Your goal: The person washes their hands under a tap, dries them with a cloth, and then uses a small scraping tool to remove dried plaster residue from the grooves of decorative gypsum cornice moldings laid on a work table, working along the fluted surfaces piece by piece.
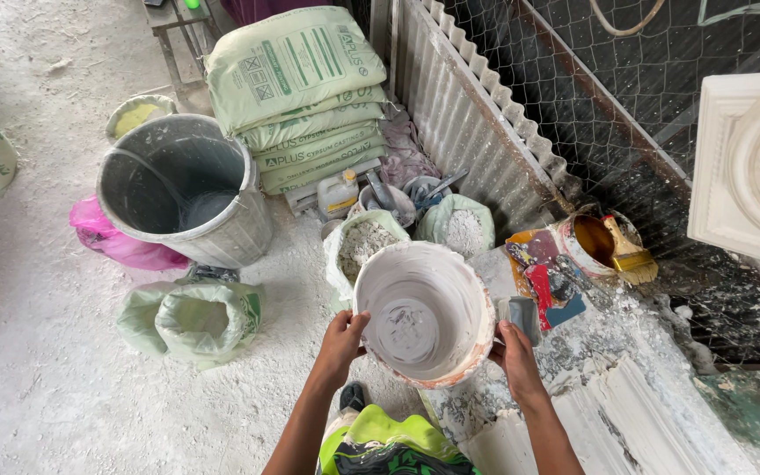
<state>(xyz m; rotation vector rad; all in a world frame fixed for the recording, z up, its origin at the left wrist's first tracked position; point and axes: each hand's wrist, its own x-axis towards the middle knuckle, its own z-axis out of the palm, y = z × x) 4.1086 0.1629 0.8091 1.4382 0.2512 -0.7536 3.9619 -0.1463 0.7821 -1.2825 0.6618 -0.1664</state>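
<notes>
head view: both hands, left hand point(341, 345) and right hand point(514, 352), grip white bucket point(422, 312) rim.

Bare floor point(37, 352) lay wide open on the near left. Ahead, open powder sacks point(364, 246) crowded just beyond the white bucket point(422, 310), with the grey bin point(186, 189) and stacked bags point(296, 97) blocking the far side. On the right, the plaster-caked tabletop point(626, 387) carried a tin with a brush point(604, 242); wire mesh point(661, 97) closed that side off.
</notes>
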